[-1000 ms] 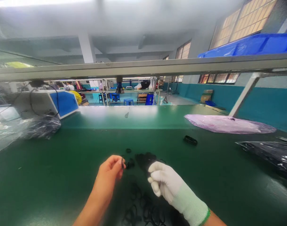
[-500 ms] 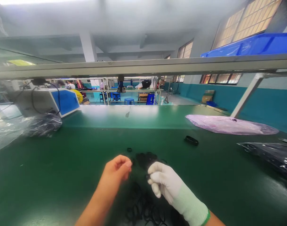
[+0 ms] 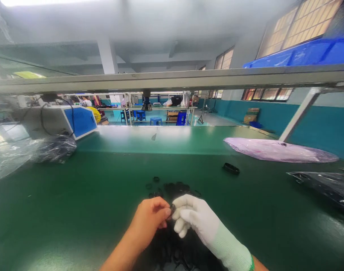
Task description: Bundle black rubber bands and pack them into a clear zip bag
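At the bottom centre of the frame the bare left hand point(image 3: 151, 218) and the white-gloved right hand point(image 3: 189, 218) meet fingertip to fingertip, pinching a small black piece point(image 3: 172, 208) between them; it is too small to tell which hand bears it, but both are closed narrowly on it, held up clear of the table so the fingers can work it. Directly under the wrists lies a dark heap of black rings point(image 3: 174, 252), close at hand for picking. Just beyond the fingertips, lower centre, more loose black pieces point(image 3: 172, 187) are scattered on the green table point(image 3: 76, 210), within easy reach. Further right of centre a single black band point(image 3: 231, 168) lies apart from the rest. At the right edge a dark plastic bag point(image 3: 324, 186) lies flat, and behind it a pink bag point(image 3: 279, 150). At the left edge clear plastic sheeting point(image 3: 8, 158) and a dark bundle point(image 3: 55, 148) sit beside a blue-and-white machine point(image 3: 76, 120). Upper right, a blue bin point(image 3: 302, 54) rests on the overhead shelf, out of the working area
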Available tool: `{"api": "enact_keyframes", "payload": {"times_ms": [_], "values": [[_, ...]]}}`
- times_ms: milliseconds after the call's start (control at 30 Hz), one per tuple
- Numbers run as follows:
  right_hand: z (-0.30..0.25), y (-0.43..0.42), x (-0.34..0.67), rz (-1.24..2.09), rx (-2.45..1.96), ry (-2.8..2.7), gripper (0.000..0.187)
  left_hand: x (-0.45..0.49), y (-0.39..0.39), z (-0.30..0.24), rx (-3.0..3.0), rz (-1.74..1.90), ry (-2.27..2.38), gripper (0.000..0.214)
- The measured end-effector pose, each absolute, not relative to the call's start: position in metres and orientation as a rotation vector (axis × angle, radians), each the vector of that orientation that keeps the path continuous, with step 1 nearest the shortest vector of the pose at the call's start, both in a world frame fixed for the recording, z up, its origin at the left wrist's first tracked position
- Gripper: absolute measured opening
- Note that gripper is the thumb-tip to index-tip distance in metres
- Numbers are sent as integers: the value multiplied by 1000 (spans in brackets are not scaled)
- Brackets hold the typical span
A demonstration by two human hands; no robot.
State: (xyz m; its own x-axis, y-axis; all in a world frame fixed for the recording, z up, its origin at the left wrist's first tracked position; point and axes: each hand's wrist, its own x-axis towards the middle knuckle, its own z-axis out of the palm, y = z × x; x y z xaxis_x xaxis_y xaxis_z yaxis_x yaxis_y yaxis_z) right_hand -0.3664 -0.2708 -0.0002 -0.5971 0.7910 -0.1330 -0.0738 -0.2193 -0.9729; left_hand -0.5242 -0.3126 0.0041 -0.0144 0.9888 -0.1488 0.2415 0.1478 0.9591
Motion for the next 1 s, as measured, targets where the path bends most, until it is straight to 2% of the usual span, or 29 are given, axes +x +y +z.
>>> {"api": "enact_keyframes", "payload": {"times_ms": [67, 167, 333, 533, 633, 833, 1000], "values": [[-1, -270, -367, 1857, -903, -1459, 33, -525, -312, 3, 1165, 986, 1353, 25], [5, -273, -370, 1763, -1040, -1539, 25, -522, -311, 0, 1107, 982, 1314, 28], [14, -280, -371, 1703, -1071, -1634, 21, -513, -312, -6, 1108, 973, 1469, 21], [15, -281, -368, 1296, -1201, -1825, 5, -516, -314, 3, 1170, 1096, 1646, 20], [18, -279, -365, 1202, -1195, -1858, 4, -527, -315, 14, 1133, 1216, 1674, 25], [36, -276, -356, 1021, -1244, -1964, 7, -549, -318, 30, 1254, 1194, 1780, 29], [45, -277, -352, 965, -1271, -2062, 7, -560, -314, 22, 1266, 1231, 1862, 29]]}}
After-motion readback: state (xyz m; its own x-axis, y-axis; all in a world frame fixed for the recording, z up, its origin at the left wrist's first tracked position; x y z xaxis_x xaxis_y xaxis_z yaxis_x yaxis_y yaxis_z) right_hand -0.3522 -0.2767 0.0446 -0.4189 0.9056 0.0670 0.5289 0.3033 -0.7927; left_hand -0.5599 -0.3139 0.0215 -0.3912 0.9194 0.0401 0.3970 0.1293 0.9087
